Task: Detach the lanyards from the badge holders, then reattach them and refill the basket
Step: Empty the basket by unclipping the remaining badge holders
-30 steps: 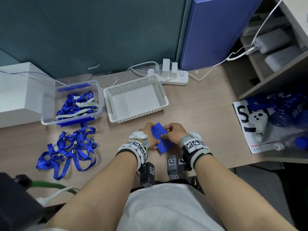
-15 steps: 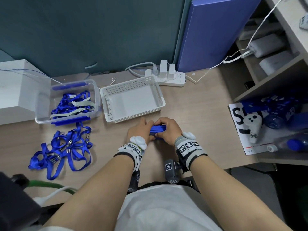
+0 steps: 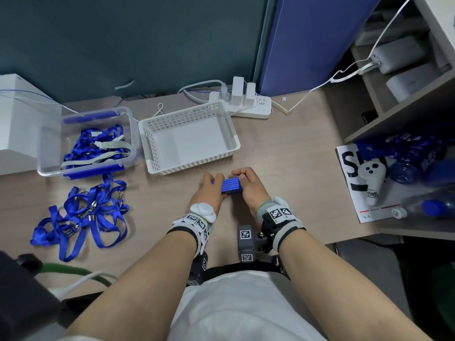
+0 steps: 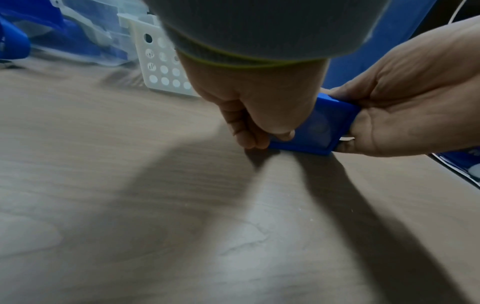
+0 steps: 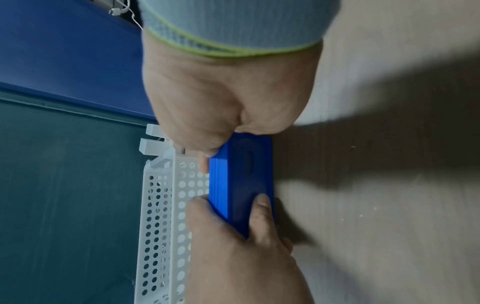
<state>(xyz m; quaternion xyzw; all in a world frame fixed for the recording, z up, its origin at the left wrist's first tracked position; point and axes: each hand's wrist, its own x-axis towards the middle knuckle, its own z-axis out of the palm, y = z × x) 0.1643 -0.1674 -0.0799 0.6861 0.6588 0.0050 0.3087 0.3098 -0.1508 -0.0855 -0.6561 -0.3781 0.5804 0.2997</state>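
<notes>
Since a second ago: holder stack (image 3: 231, 185) turned from flat face-up to standing on edge, squared between both my hands. Stack rests on desk (image 3: 283, 153), just in front of white basket (image 3: 229, 130). My left hand (image 3: 209, 190) grips left end, fingers curled round it. My right hand (image 3: 248, 187) grips right end, thumb and fingers clamped on it. Detached lanyards (image 3: 81, 215) lie loose on desk at left. More lanyards in clear box (image 3: 130, 119) beside basket.
</notes>
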